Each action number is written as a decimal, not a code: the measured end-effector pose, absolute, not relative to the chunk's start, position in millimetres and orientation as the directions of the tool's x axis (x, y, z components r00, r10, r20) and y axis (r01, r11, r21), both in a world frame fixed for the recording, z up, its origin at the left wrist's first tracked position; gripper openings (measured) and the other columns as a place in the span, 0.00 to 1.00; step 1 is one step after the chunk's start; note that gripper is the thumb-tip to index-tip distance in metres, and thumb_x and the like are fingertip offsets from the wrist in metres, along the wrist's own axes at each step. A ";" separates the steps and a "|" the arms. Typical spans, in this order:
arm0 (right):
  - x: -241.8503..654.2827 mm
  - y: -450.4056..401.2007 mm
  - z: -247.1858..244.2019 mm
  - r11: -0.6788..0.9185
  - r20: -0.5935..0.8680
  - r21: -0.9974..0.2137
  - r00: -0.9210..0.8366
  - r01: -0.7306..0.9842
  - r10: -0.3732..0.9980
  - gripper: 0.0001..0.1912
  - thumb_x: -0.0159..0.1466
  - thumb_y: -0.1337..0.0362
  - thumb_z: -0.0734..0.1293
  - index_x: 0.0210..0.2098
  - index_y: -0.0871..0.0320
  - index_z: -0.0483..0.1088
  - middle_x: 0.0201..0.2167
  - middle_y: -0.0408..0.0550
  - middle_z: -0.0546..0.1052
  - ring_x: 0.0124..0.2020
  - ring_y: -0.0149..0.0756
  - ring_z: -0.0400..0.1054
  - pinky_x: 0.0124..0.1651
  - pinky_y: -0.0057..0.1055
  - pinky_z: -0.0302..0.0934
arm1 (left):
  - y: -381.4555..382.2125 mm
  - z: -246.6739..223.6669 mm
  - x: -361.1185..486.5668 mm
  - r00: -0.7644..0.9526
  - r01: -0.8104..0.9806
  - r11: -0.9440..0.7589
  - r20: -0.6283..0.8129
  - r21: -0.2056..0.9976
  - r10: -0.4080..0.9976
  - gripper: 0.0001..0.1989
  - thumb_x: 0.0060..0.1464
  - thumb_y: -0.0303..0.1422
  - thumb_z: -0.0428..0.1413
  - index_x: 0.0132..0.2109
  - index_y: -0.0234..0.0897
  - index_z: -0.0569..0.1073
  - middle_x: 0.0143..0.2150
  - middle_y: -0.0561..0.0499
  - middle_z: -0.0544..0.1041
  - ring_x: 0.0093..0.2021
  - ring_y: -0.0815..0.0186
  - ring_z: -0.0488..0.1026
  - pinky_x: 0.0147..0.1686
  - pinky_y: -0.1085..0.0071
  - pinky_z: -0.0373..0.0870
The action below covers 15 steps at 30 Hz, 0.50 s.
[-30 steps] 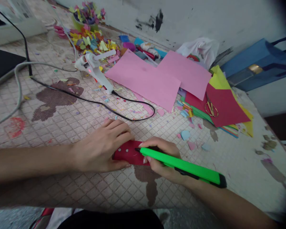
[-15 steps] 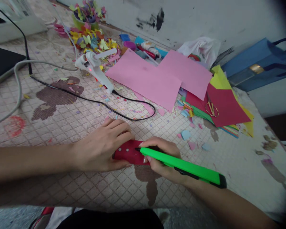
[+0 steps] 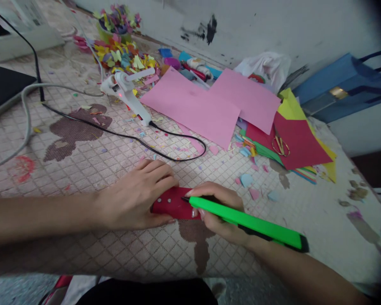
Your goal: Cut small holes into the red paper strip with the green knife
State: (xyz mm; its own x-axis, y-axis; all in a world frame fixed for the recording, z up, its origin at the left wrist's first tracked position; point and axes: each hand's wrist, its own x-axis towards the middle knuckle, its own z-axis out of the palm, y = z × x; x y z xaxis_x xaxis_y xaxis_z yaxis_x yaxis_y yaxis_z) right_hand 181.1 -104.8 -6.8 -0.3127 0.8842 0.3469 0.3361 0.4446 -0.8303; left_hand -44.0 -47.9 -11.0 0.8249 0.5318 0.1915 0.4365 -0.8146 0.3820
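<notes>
A strip of red paper [image 3: 174, 209] lies on the patterned tablecloth, with a few small pale spots in it. My left hand [image 3: 146, 192] holds its left part down, thumb on the near side and fingers on the far side, hiding that end. A green utility knife [image 3: 250, 222] with a black end is gripped in my right hand [image 3: 222, 207]. Its thin dark tip touches or hovers just over the red paper; I cannot tell which. My right fingertips rest at the strip's right end.
A white glue gun [image 3: 130, 99] with a black cable stands beyond my hands. Pink sheets [image 3: 193, 110], gold-handled scissors [image 3: 281, 146] on red paper, and coloured scraps [image 3: 247, 180] lie around. Cut-paper pieces [image 3: 120, 55] are heaped at the back; a dark flat device [image 3: 6, 89] sits left.
The utility knife and my right hand have shifted slightly to the right. My left hand stays on the red paper. The view has moved a little.
</notes>
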 end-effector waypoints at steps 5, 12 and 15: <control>180.6 -106.2 -7.8 0.410 0.324 -0.839 -0.274 0.359 0.905 0.13 0.56 0.76 0.64 0.39 0.60 0.76 0.28 0.45 0.78 0.26 0.30 0.73 0.30 0.26 0.66 | -50.3 -10.7 -43.0 0.817 0.459 -0.820 0.200 0.342 0.541 0.25 0.49 0.48 0.64 0.47 0.36 0.71 0.43 0.46 0.72 0.44 0.52 0.69 0.48 0.51 0.63; 180.9 -106.0 -11.1 0.398 0.298 -0.829 -0.292 0.392 0.909 0.13 0.57 0.75 0.64 0.39 0.61 0.76 0.29 0.46 0.80 0.27 0.30 0.74 0.32 0.26 0.67 | -50.8 -10.6 -43.5 0.817 0.449 -0.823 0.213 0.348 0.536 0.22 0.51 0.46 0.63 0.47 0.35 0.71 0.43 0.45 0.72 0.44 0.52 0.69 0.47 0.51 0.64; 180.8 -105.8 -10.7 0.407 0.303 -0.823 -0.300 0.397 0.905 0.13 0.56 0.75 0.64 0.39 0.61 0.76 0.30 0.47 0.80 0.29 0.30 0.74 0.32 0.26 0.67 | -50.7 -10.2 -42.8 0.816 0.450 -0.819 0.209 0.355 0.539 0.21 0.51 0.44 0.62 0.47 0.36 0.71 0.43 0.45 0.72 0.44 0.52 0.69 0.47 0.50 0.64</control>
